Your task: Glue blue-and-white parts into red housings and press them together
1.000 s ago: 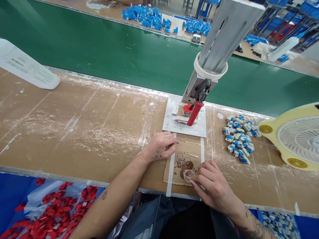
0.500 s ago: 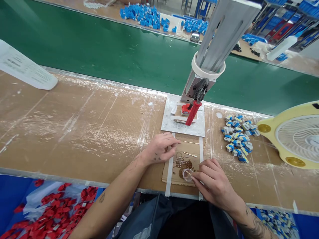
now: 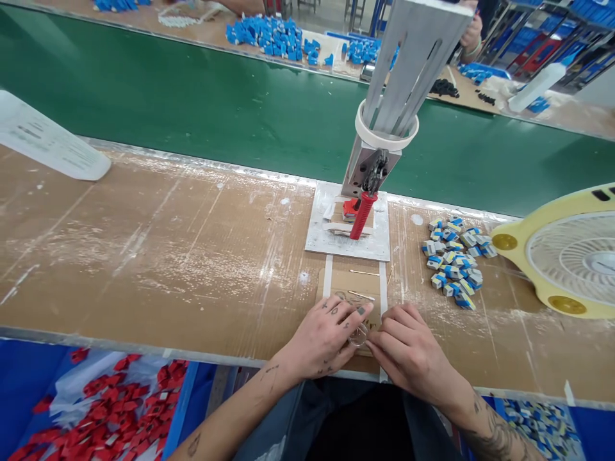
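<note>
A small clear plastic cup (image 3: 358, 335) sits on a taped-down piece of cardboard (image 3: 342, 280) near the bench's front edge. My left hand (image 3: 329, 333) is closed around the cup's left side, its fingers curled over it. From the right, my right hand (image 3: 413, 346) meets the cup's rim with thumb and fingers pinched on a thin cotton swab, now mostly hidden. Another cotton swab (image 3: 361, 296) lies just beyond the cup. Behind it stands a toggle clamp with a red handle (image 3: 364, 216), pressing near a red part (image 3: 350, 209) on a white base plate (image 3: 314, 237).
Blue-and-grey parts (image 3: 454, 259) lie piled to the right, beside a yellow fan (image 3: 542, 256). A white bottle (image 3: 52, 141) leans in at the left. Red parts (image 3: 120, 410) fill a bin below. Across the green belt (image 3: 216, 109) are blue parts (image 3: 269, 37) and a co-worker's hand (image 3: 471, 33).
My left hand has come down and right, from above the cardboard onto the cup. My right hand stays pinched at the cup's rim. A co-worker's hand has appeared across the belt.
</note>
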`<move>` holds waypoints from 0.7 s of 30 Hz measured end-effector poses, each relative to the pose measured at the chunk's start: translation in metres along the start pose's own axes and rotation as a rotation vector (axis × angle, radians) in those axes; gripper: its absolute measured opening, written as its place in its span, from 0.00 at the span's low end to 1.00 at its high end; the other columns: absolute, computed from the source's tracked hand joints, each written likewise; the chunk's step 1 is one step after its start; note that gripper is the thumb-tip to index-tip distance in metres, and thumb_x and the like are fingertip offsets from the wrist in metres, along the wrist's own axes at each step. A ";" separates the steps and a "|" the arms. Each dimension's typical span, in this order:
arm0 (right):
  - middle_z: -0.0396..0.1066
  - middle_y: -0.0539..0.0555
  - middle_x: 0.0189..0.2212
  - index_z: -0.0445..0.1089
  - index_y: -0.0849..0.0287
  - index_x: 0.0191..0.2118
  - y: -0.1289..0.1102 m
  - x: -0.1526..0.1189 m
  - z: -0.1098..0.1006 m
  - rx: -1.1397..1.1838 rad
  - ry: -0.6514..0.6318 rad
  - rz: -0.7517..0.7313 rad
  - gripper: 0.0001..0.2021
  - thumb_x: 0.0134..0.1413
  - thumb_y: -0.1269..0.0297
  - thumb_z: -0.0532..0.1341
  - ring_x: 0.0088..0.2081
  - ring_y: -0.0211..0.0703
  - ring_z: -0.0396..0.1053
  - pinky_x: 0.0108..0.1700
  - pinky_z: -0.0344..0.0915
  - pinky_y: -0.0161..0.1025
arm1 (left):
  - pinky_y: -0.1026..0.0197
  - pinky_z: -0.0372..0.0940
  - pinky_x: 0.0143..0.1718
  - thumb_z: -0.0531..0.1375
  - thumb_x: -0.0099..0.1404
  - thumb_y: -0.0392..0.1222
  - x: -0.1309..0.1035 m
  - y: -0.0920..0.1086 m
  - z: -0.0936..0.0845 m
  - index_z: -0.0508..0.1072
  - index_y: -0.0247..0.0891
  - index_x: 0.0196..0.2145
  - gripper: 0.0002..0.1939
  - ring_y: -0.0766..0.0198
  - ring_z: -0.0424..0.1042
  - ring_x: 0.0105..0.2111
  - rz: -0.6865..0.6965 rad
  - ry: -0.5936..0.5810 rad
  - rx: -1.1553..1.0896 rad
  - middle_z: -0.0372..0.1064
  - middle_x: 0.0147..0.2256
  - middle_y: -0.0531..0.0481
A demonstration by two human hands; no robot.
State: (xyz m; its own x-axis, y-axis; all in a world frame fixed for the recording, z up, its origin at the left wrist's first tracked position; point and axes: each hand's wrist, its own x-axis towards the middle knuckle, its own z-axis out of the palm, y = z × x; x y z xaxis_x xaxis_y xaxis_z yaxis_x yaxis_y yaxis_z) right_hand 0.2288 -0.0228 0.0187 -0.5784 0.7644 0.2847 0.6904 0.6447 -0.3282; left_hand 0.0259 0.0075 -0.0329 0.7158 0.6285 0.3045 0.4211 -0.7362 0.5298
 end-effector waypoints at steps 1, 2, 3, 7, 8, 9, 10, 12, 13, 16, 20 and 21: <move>0.67 0.51 0.24 0.70 0.58 0.30 0.000 0.000 0.000 0.001 -0.003 -0.001 0.13 0.67 0.72 0.56 0.32 0.45 0.62 0.39 0.57 0.43 | 0.49 0.70 0.41 0.59 0.65 0.37 0.000 0.000 0.002 0.56 0.37 0.65 0.32 0.49 0.73 0.40 0.006 0.002 0.008 0.76 0.42 0.41; 0.67 0.51 0.24 0.70 0.59 0.30 -0.001 0.000 0.001 0.001 -0.004 -0.002 0.13 0.67 0.73 0.56 0.32 0.45 0.62 0.39 0.57 0.43 | 0.49 0.70 0.40 0.58 0.65 0.36 -0.001 -0.001 0.004 0.56 0.36 0.65 0.32 0.49 0.73 0.39 0.009 0.008 0.012 0.76 0.40 0.42; 0.67 0.51 0.24 0.70 0.59 0.30 -0.001 0.000 0.001 -0.001 -0.004 -0.004 0.13 0.67 0.73 0.56 0.32 0.45 0.61 0.39 0.56 0.43 | 0.50 0.70 0.39 0.58 0.65 0.36 -0.001 0.000 0.005 0.56 0.35 0.66 0.32 0.49 0.73 0.39 0.011 0.018 0.014 0.76 0.39 0.42; 0.66 0.51 0.23 0.69 0.58 0.28 -0.002 0.001 0.000 -0.016 -0.009 -0.011 0.14 0.67 0.73 0.55 0.32 0.44 0.60 0.40 0.56 0.43 | 0.50 0.70 0.38 0.57 0.65 0.35 -0.002 0.000 0.007 0.57 0.34 0.65 0.31 0.49 0.73 0.38 0.019 0.069 0.008 0.76 0.37 0.43; 0.66 0.51 0.23 0.69 0.58 0.28 -0.002 0.001 0.000 -0.018 -0.009 -0.015 0.14 0.67 0.73 0.55 0.32 0.44 0.60 0.40 0.56 0.43 | 0.51 0.70 0.38 0.57 0.65 0.35 -0.002 0.000 0.008 0.58 0.34 0.64 0.31 0.49 0.73 0.37 0.022 0.077 0.010 0.76 0.37 0.43; 0.66 0.50 0.23 0.69 0.58 0.28 -0.002 0.002 -0.001 -0.019 -0.011 -0.018 0.14 0.67 0.73 0.55 0.32 0.44 0.60 0.40 0.56 0.43 | 0.51 0.70 0.37 0.57 0.65 0.35 -0.002 0.000 0.008 0.59 0.34 0.64 0.30 0.50 0.73 0.37 0.024 0.081 0.013 0.76 0.37 0.44; 0.66 0.50 0.23 0.68 0.58 0.28 -0.002 0.002 -0.001 -0.019 -0.014 -0.023 0.14 0.67 0.73 0.56 0.31 0.44 0.59 0.39 0.56 0.43 | 0.51 0.70 0.36 0.57 0.65 0.35 -0.002 0.000 0.008 0.60 0.34 0.63 0.29 0.50 0.73 0.36 0.023 0.084 0.017 0.76 0.36 0.44; 0.66 0.50 0.24 0.67 0.58 0.27 -0.002 0.003 -0.002 -0.010 -0.030 -0.028 0.14 0.66 0.73 0.56 0.31 0.44 0.60 0.39 0.57 0.43 | 0.52 0.70 0.36 0.57 0.65 0.34 -0.002 0.000 0.009 0.62 0.34 0.62 0.27 0.51 0.73 0.35 0.020 0.085 0.019 0.76 0.36 0.45; 0.66 0.50 0.24 0.66 0.57 0.27 -0.002 0.003 -0.002 -0.001 -0.039 -0.029 0.14 0.66 0.73 0.56 0.31 0.44 0.60 0.39 0.57 0.43 | 0.52 0.70 0.35 0.57 0.66 0.34 -0.002 -0.001 0.009 0.62 0.35 0.62 0.27 0.52 0.73 0.35 0.020 0.083 0.018 0.76 0.36 0.45; 0.66 0.49 0.24 0.66 0.57 0.27 -0.003 0.003 -0.002 0.037 -0.057 -0.019 0.13 0.65 0.73 0.57 0.31 0.43 0.61 0.39 0.57 0.43 | 0.52 0.69 0.35 0.56 0.66 0.34 -0.003 -0.001 0.009 0.62 0.35 0.62 0.27 0.52 0.73 0.35 0.019 0.082 0.002 0.77 0.36 0.44; 0.67 0.49 0.24 0.67 0.57 0.28 -0.003 0.002 0.002 0.087 -0.046 0.007 0.12 0.65 0.73 0.57 0.30 0.43 0.61 0.39 0.57 0.42 | 0.52 0.70 0.36 0.57 0.66 0.34 -0.003 -0.002 0.010 0.62 0.35 0.62 0.27 0.52 0.73 0.35 0.019 0.082 -0.009 0.77 0.36 0.44; 0.67 0.49 0.24 0.68 0.57 0.28 -0.002 0.002 0.004 0.098 -0.037 0.013 0.12 0.65 0.72 0.57 0.30 0.43 0.61 0.38 0.58 0.42 | 0.51 0.70 0.37 0.57 0.66 0.35 -0.004 -0.002 0.010 0.62 0.35 0.62 0.27 0.52 0.73 0.36 0.017 0.075 -0.012 0.77 0.37 0.44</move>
State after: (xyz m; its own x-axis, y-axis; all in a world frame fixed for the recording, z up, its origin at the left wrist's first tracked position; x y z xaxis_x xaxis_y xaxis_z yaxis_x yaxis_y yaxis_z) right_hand 0.2242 -0.0225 0.0167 -0.5867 0.7711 0.2472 0.6531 0.6311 -0.4186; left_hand 0.0279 0.0043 -0.0429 0.6788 0.6332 0.3719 0.4023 -0.7443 0.5331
